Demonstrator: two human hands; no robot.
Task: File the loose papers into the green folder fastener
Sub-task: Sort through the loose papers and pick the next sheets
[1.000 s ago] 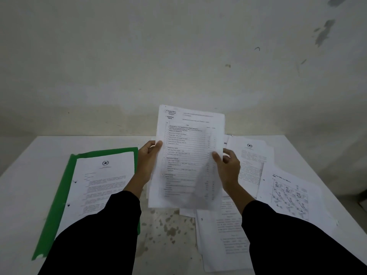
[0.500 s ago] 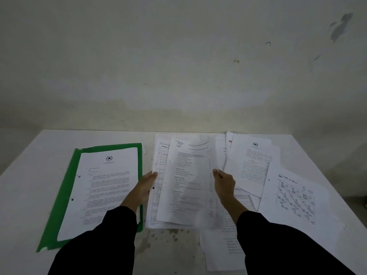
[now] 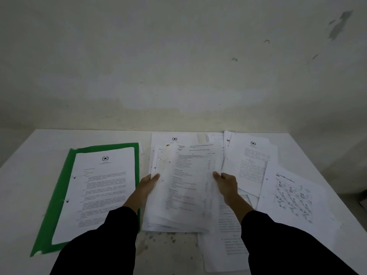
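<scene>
- Left hand (image 3: 148,186) and right hand (image 3: 226,182) pinch opposite side edges of a paper stack (image 3: 188,185), fingers closed on it.
- Stack lies low over the table (image 3: 29,165), long axis 6-to-12.
- Green folder (image 3: 61,187) lies open at 9 o'clock from the stack, just beside it, long axis roughly parallel, one sheet already on it.
- Left hand is nearer; judgement: next move shifts the stack toward 9.
- More loose papers (image 3: 250,165) at 3 o'clock.

The sheaf (image 3: 188,187), held upright a second ago, now lies low over the loose papers (image 3: 252,165). Both hands (image 3: 148,187) (image 3: 228,185) have dropped with it, gripping its side edges.
</scene>
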